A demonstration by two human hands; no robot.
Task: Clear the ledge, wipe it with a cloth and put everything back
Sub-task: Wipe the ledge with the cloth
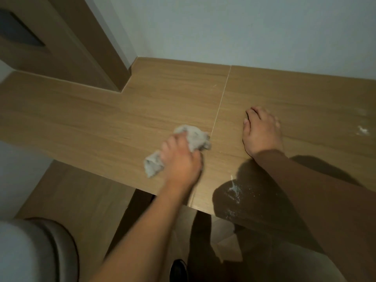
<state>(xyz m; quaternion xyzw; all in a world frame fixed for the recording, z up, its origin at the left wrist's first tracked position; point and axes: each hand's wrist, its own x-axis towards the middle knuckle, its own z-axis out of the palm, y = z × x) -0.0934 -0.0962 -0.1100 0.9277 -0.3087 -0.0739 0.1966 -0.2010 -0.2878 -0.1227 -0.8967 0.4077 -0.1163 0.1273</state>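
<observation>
The ledge [85, 123] is a wide wood-look tiled surface with a pale grout line down its middle. My left hand [180, 157] presses a crumpled grey cloth [193, 137] onto it, fingers curled round the cloth, just left of the grout line. To the right of the line my right hand [261, 133] rests on the ledge with its fingers bent and fingertips touching the surface; it holds nothing. White dust patches lie near the front edge [234, 189] and at the far right [363, 131].
A white wall [223, 27] backs the ledge. A brown door frame [67, 47] stands at the left rear. A toilet [38, 251] sits at the lower left. Below the ledge's front edge lies tiled floor, with a dark shoe [178, 269] on it.
</observation>
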